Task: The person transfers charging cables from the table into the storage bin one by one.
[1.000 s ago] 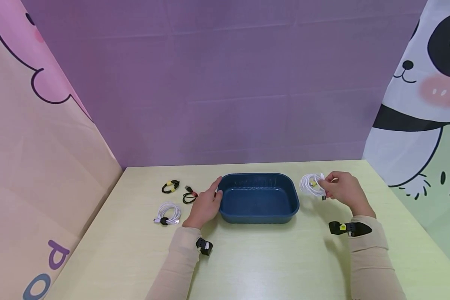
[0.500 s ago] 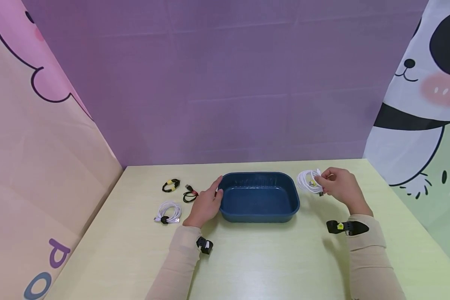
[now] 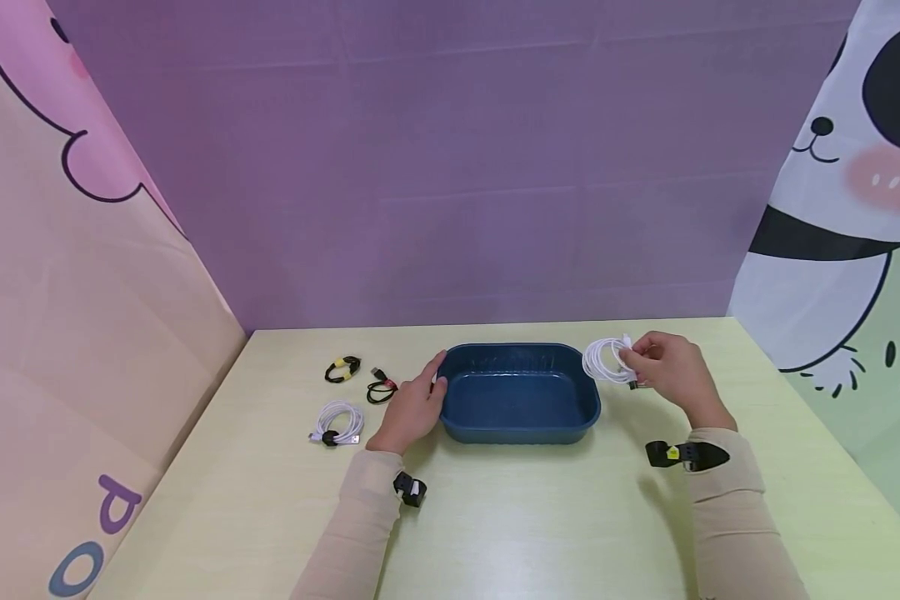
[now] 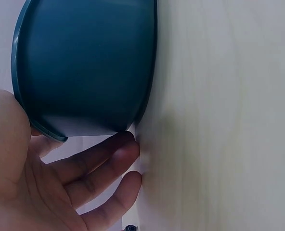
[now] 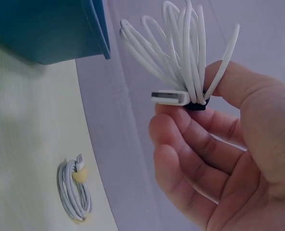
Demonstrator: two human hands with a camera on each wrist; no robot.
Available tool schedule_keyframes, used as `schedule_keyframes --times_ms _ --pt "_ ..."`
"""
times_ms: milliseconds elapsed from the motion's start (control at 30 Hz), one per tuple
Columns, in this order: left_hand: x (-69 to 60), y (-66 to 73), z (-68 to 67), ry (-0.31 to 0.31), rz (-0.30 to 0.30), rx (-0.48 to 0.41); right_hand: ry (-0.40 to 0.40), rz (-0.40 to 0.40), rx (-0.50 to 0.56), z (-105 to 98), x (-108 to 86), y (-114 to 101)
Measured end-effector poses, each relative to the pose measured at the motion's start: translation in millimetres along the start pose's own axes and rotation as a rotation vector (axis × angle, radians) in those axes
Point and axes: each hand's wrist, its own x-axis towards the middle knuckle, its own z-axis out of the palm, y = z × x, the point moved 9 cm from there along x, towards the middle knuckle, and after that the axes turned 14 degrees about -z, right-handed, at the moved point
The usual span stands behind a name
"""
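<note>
My right hand point(image 3: 673, 373) pinches a coiled white USB cable point(image 3: 604, 360) by its bundled end. In the right wrist view, a black tie and the USB plug point(image 5: 170, 98) show at the fingertips. The coil hangs beside and partly over the right rim of a deep blue plastic bin point(image 3: 521, 437). At the bin's left end, my left hand point(image 3: 411, 410) holds the wall. There the left wrist view has the thumb over the rim and fingers against the outside, their tips near the table. Another coiled white cable with a yellow tie point(image 5: 74, 190) lies under my right hand.
Left of the bin lie a black cable with yellow ties point(image 3: 342, 369), a black USB cable with a red tie point(image 3: 381, 387) and a white cable with a black tie point(image 3: 337, 423). A purple cloth backdrop point(image 3: 480, 167) rises at the table's point(image 3: 525, 525) far edge.
My right hand has carried the white USB cable leftward and slightly back, from beside the bin to its right rim. The left hand and the bin have stayed in place.
</note>
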Motion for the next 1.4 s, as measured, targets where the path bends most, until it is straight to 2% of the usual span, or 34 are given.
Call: schedule_keyframes --times_ms 667,1400 --pt "1.5 -1.0 0.5 -0.010 -0.004 -0.013 -0.005 -0.026 0.028 3 1.7 -13" --pt "-0.2 0.6 -0.8 -0.005 0.006 -0.031 -0.025 -0.051 -0.001 8 3.2 -24"
